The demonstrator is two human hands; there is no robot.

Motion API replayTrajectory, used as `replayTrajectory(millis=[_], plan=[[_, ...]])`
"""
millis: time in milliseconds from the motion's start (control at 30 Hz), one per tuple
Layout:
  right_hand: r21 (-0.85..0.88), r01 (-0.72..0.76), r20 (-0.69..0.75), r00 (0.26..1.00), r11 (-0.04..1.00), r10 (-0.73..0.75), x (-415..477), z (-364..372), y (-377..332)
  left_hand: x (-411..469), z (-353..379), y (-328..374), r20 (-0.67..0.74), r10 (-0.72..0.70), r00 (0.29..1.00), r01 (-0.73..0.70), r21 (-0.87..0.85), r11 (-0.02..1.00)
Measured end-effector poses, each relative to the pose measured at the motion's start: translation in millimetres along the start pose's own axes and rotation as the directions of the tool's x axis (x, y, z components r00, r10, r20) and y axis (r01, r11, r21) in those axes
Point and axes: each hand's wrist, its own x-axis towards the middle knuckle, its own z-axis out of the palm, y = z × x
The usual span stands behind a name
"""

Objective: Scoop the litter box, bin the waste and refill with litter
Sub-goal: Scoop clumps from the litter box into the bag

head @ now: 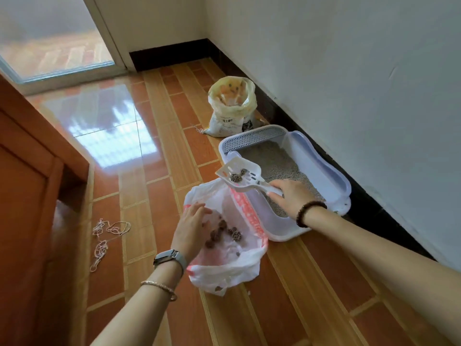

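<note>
Forearms reached in from the near edge, the left one wearing a grey wristwatch (pixel 169 257), the right a dark bead bracelet (pixel 309 212). Well left of the pale lilac plastic litter box (pixel 331 176), a tangle of pale string (pixel 104 236) lay on the tiled floor. Nearer the box, the left hand (pixel 190 227) rested on the left rim of a thin white plastic bag with red print (pixel 224 265). Its fingers were loosely bent over the edge, and whether the grip pinched the film I could not tell. The bag sat open, touching the box's near left wall, with brown waste clumps (pixel 224 232) already in its bottom.

Over the box's left rim hung a white slotted plastic scoop (pixel 249 171), carrying a few more litter-coated clumps (pixel 238 176). The right hand (pixel 290 196), above the box's near end, had its grip closed round the scoop's handle. The scoop's long axis ran from that hand leftward and away, so its pan stood just past the far edge of the bag's mouth. By my reading, the tip-out called for drawing the pan nearer and left before rolling the wrist. Grey litter (pixel 272 161) filled the box, and beyond its far end stood an open yellow-and-white litter sack (pixel 233 106).
</note>
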Motion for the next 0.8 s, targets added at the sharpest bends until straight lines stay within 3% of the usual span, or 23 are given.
replayTrajectory(millis=[233, 400, 533, 667, 800], plan=[[-0.143, 0.095, 0.129, 0.989, 0.985, -0.077, -2, 28, -23, -45, -9, -20, -0.010, -0.190, 0.982, 0.190, -0.007, 0.982], [-0.310, 0.137, 0.143, 0.985, 0.941, -0.096, -14, 41, -25, -56, -4, -18, 0.075, -0.352, 0.933, 0.357, -0.083, 0.930], [-0.490, 0.230, 0.092, 0.973, 0.841, -0.213, -22, 41, -34, -56, -3, -13, 0.061, -0.335, 0.940, 0.339, -0.079, 0.937], [-0.635, 0.350, 0.042, 0.905, 0.688, -0.422, -24, 47, -38, -54, -2, -10, 0.033, -0.309, 0.950, 0.311, -0.074, 0.948], [-0.699, 0.418, 0.058, 0.842, 0.580, -0.537, -24, 48, -38, -53, 0, -9, 0.007, -0.293, 0.956, 0.293, -0.072, 0.954]])
